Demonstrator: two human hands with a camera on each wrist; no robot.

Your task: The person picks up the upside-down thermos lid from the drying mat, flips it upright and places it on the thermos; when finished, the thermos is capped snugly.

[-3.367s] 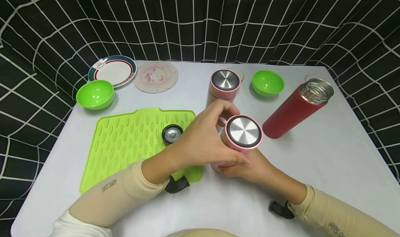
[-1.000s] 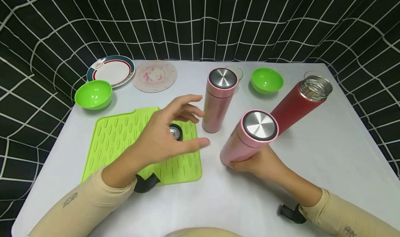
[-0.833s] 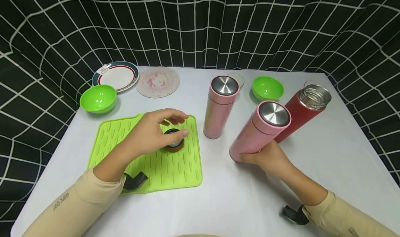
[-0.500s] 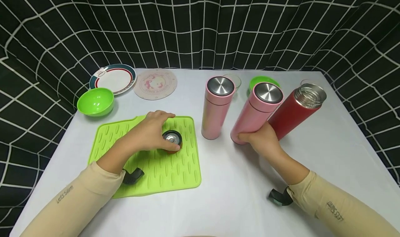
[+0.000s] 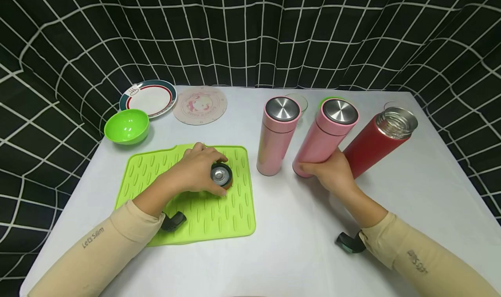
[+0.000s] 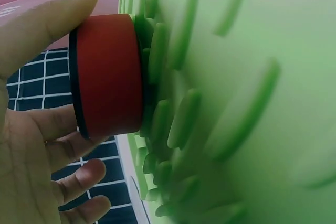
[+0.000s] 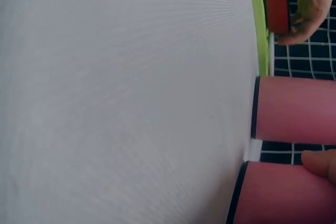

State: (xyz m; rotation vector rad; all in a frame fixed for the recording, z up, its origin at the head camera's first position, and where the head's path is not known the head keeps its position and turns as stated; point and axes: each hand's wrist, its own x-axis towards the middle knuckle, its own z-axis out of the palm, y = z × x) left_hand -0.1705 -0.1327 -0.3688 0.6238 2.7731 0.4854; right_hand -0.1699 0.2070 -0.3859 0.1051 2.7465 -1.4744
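Note:
My left hand [image 5: 197,168] is at a red bottle lid [image 5: 221,175] with a black rim and silvery centre, on a lime-green ridged mat [image 5: 219,221]. In the left wrist view the thumb touches one side of the red lid [image 6: 107,74] and fingertips lie at the opposite side. My right hand [image 5: 334,173] grips the lower part of a pink thermos bottle [image 5: 318,140] with a steel-topped lid. It stands on the white table between a second pink thermos bottle [image 5: 274,145] and a red thermos bottle [image 5: 372,145], whose threaded steel mouth is uncovered.
A green bowl [image 5: 127,126], a rimmed plate [image 5: 150,98] and a round pink-patterned mat [image 5: 200,105] lie at the back left. Behind the pink bottles are a mostly hidden green bowl [image 5: 328,100] and a clear glass rim [image 5: 299,100]. Black grid cloth [image 5: 250,36] surrounds the table.
My left hand has let go of the pink bottle and moved left to the red lid. My right hand has shifted that bottle right and back, beside the other bottles.

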